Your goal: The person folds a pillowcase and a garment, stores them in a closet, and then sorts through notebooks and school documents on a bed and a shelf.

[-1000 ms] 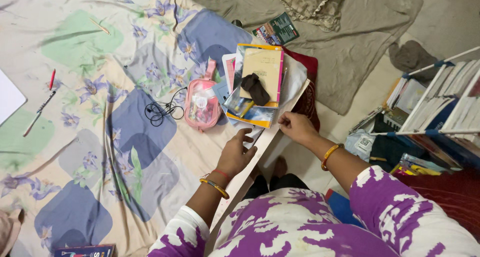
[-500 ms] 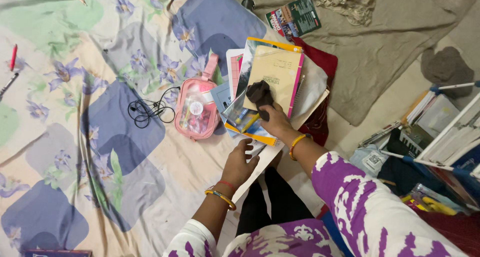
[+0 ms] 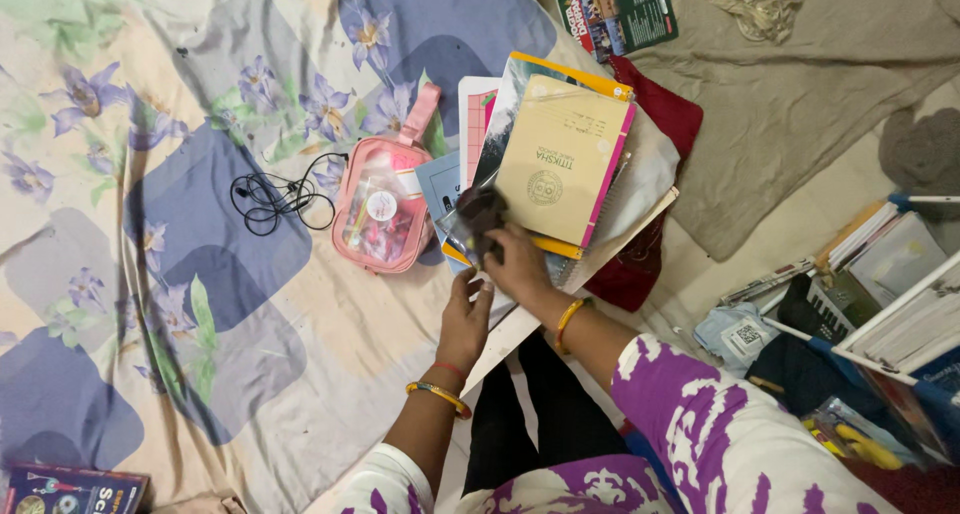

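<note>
Two hands at book pile point(image 3: 560, 164) on floral bedsheet point(image 3: 200, 234): right hand point(image 3: 518, 264) grips dark cloth point(image 3: 480, 219), left hand point(image 3: 465, 319) loosely open.

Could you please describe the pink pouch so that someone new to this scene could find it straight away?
On the floral bedsheet, look just left of the stack of books. The pink pouch lies there, black earphones at its other side. Its clear front and pink strap set it apart.

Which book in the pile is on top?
The tan notebook with the pink spine edge; it overlaps the yellow-edged book and papers beneath it.
</note>
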